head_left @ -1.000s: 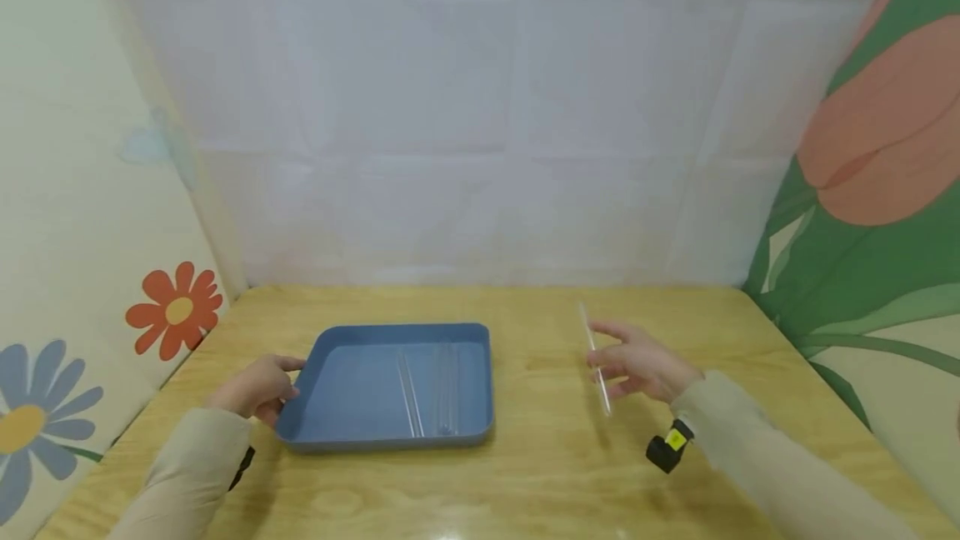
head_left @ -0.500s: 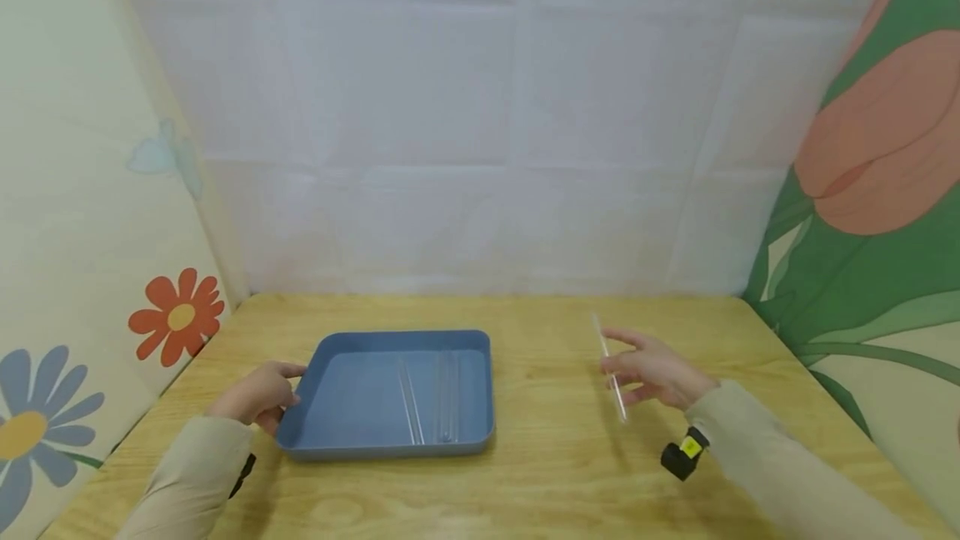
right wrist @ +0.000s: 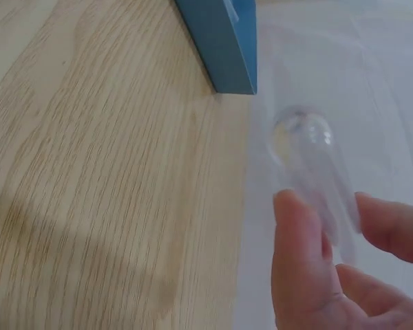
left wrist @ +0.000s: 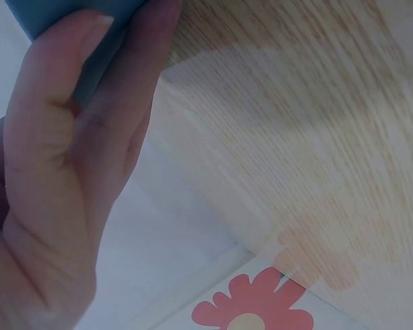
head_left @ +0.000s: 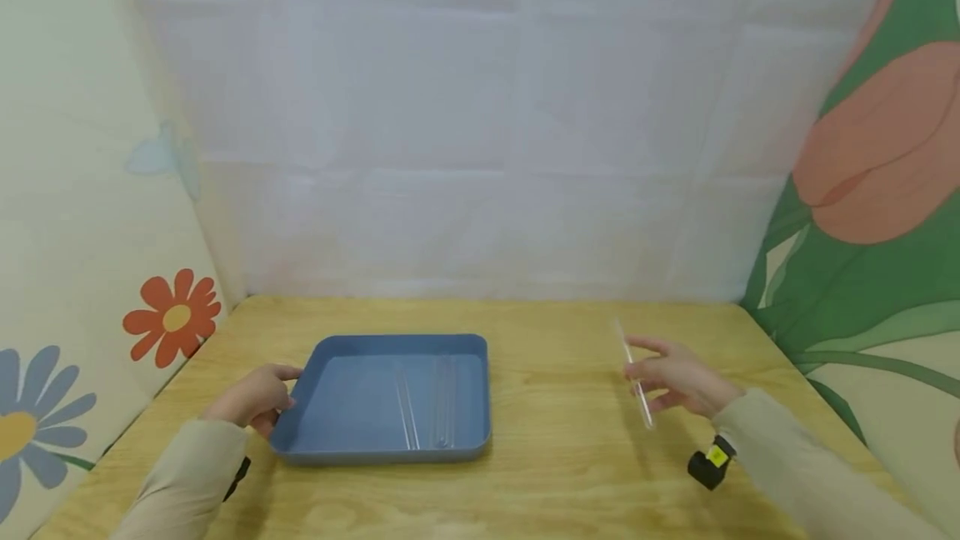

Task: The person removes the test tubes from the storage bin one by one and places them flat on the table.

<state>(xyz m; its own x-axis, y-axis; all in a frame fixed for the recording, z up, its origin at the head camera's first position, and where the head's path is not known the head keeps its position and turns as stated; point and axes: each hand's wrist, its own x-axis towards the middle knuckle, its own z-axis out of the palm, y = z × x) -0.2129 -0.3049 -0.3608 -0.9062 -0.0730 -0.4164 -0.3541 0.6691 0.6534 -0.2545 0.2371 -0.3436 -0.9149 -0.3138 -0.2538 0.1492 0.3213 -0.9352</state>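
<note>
The wooden table is bearing everything here, its pale grain running toward a white sheet at the back, with flower-printed panels closing in both sides: a red daisy off beyond the left hand's knuckles, a large tulip behind the right forearm.

On the table, the blue tray is sitting with its left rim under the fingers of the left hand. Those fingers are curling over the rim with the thumb pressing the outer wall, a grip the left wrist view confirms. Inside the tray, well off from those fingertips toward its right half, at least 2 clear glass tubes are lying lengthwise; the exact count is hard to read through the glare.

The right hand is hovering above the table, well to the right of the tray, pinching 1 more glass test tube between thumb and fingers. The tube is tilting, its far end rising past the fingertips; the right wrist view shows its rounded end pointing toward the tray's corner.

Judging by this, the step in hand looks like carrying the tube to join the others. The next move would call for swinging it left over the rim, levelling it alongside the lying tubes, and lowering it gently, since thin glass rolls and chips easily.
</note>
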